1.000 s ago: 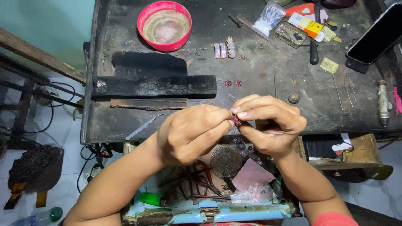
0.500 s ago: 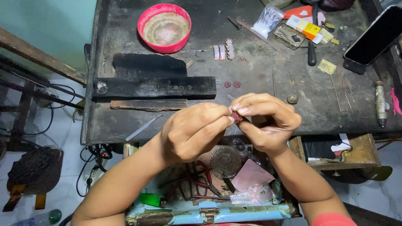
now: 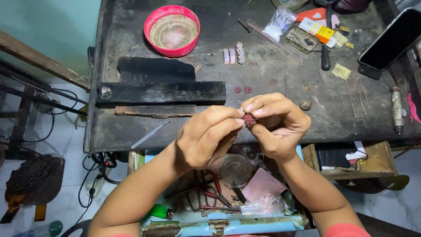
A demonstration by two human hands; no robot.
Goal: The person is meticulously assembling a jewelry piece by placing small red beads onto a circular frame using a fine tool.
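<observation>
Both of my hands meet over the front edge of a dark, worn workbench (image 3: 280, 74). My left hand (image 3: 206, 138) and my right hand (image 3: 276, 125) pinch between their fingertips a small round red studded ornament (image 3: 249, 119). Two similar small red round pieces (image 3: 243, 90) lie on the bench just behind my hands. Several sparkly rectangular pieces (image 3: 233, 55) lie further back.
A red bowl (image 3: 172, 30) stands at the back left, with black charred wooden blocks (image 3: 161, 92) and metal tweezers (image 3: 149, 135) in front of it. A phone (image 3: 390, 41), a clear bag, small packets and thin wires lie to the right. An open drawer (image 3: 228, 206) below holds pliers, a lighter and pink paper.
My hands stay together on the ornament, with only slight finger shifts. The view has moved a little.
</observation>
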